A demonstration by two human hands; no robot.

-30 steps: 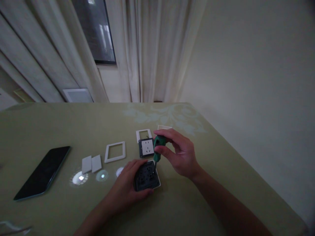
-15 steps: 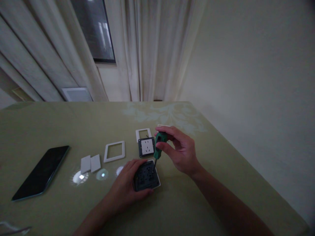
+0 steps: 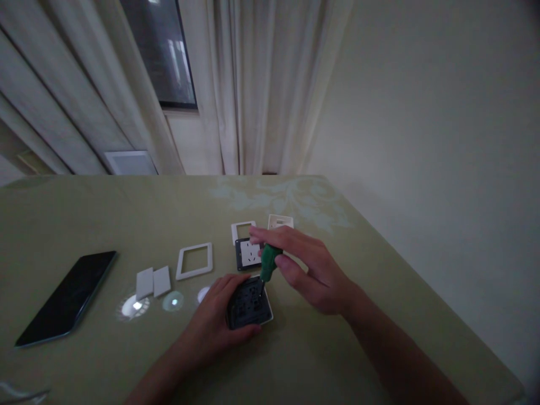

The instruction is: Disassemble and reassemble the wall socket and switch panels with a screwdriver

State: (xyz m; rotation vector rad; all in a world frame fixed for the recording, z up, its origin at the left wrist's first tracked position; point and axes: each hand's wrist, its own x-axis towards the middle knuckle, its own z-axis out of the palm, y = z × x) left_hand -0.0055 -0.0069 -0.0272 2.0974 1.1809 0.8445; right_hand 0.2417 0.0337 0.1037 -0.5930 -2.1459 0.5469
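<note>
Green screwdriver (image 3: 269, 264) lowered, slanting tip-down leftward, right hand (image 3: 318, 274) pinching it, left hand (image 3: 216, 314) gripping dark module (image 3: 250, 305)

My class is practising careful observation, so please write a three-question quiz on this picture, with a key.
1. Which tool is in the right hand? A) a brush; B) a green-handled screwdriver; C) pliers.
2. True or false: the left hand grips the dark panel beneath the screwdriver's tip.
3. How many small white plates lie between the black flat device and the nearer white frame?

Key: 1 B; 2 true; 3 two.
</note>
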